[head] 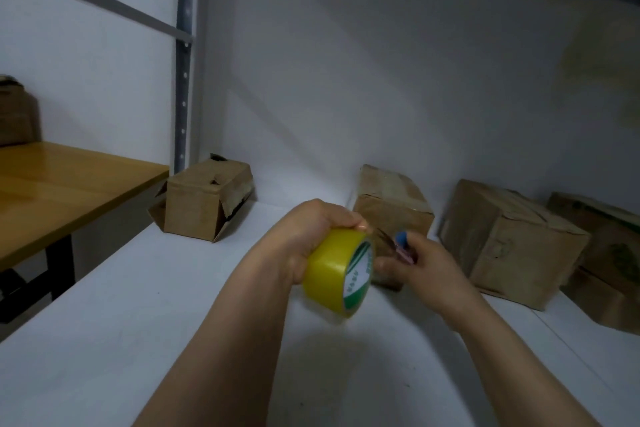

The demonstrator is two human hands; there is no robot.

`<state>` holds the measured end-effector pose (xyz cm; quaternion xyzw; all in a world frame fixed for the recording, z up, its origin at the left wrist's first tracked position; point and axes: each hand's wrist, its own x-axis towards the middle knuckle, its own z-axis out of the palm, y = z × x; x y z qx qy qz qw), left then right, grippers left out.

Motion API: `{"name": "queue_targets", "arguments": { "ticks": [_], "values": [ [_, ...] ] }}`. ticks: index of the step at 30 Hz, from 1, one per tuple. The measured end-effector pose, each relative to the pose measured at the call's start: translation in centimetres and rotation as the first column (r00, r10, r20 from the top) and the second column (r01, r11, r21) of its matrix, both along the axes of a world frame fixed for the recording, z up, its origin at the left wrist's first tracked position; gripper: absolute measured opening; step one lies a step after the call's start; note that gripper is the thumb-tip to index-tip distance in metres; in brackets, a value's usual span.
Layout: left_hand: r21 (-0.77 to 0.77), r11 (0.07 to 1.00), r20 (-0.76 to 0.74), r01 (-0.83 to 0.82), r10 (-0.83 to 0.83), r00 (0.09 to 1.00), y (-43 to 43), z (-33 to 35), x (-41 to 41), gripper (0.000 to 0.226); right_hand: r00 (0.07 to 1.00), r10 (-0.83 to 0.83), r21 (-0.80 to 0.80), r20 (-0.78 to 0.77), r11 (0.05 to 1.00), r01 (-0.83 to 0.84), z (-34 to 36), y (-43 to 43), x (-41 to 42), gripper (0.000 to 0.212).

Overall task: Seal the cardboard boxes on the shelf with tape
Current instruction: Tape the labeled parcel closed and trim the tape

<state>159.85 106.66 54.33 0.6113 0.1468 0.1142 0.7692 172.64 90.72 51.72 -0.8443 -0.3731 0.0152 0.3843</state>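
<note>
your left hand is gripping the yellow tape roll; your right hand is pinching a blue-tipped tool just beside it.

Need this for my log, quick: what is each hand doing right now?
Left hand: grips the yellow tape roll.
Right hand: holds a small blue-tipped tool; what kind cannot be told.

Blue-tipped tool in right hand: blurred, mostly under the fingers, type unclear. Label print on tape roll unreadable. 9 o'clock box and 4 o'clock box cut by frame edges. Centre box: lower corner behind the hands.
</note>
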Motion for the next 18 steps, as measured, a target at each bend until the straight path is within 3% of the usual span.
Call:
{"name": "queue_targets", "arguments": {
  "ticks": [1, 4, 6, 8, 10, 11, 13, 16, 18],
  "values": [
    [0.018, 1.000, 0.023, 0.018, -0.018, 1.000, 0.1, 0.0, -0.1, 0.010, 0.999, 0.015, -0.048, -0.048, 0.999, -0.018, -0.6, -0.4, 0.1, 0.025],
    [0.072, 0.996, 0.081, 0.042, -0.048, 0.996, 0.2, 0.0, -0.1, 0.008, 0.997, 0.016, -0.396, -0.082, 0.917, -0.047, -2.0, -1.4, 0.1, 0.023],
    [0.095, 0.995, 0.123, 0.015, -0.027, 0.992, -0.1, 0.0, 0.1, 0.011, 0.996, 0.033, -0.414, -0.078, 0.908, -0.063, -2.4, -1.7, 0.2, 0.022],
    [0.084, 0.994, 0.178, -0.066, 0.050, 0.983, -0.4, 0.0, 0.2, 0.013, 0.989, 0.007, -0.110, -0.149, 0.994, -0.023, -1.4, -1.9, -0.4, 0.017],
    [0.084, 0.981, 0.247, -0.174, 0.149, 0.957, -0.9, -0.1, 0.3, 0.017, 0.964, 0.042, 0.285, -0.262, 0.958, 0.036, 0.4, -1.5, -1.5, 0.011],
    [0.112, 0.965, 0.286, -0.237, 0.197, 0.938, -1.3, -0.2, 0.5, 0.020, 0.949, 0.107, 0.399, -0.295, 0.917, 0.021, 1.2, -1.1, -2.1, 0.014],
    [0.275, 0.886, 0.364, -0.373, 0.263, 0.893, -2.1, -0.7, 0.9, 0.024, 0.924, 0.237, 0.464, -0.301, 0.882, -0.075, 2.4, -0.3, -3.4, 0.019],
    [0.559, 0.625, 0.469, -0.545, 0.303, 0.829, -2.7, -1.4, 1.0, 0.018, 0.888, 0.316, 0.497, -0.334, 0.860, -0.119, 2.9, 0.9, -4.4, 0.015],
    [0.611, 0.514, 0.527, -0.602, 0.303, 0.794, -2.5, -1.8, 0.8, 0.014, 0.886, 0.322, 0.539, -0.334, 0.836, -0.102, 2.3, 1.3, -4.2, 0.014]
  ]
}}
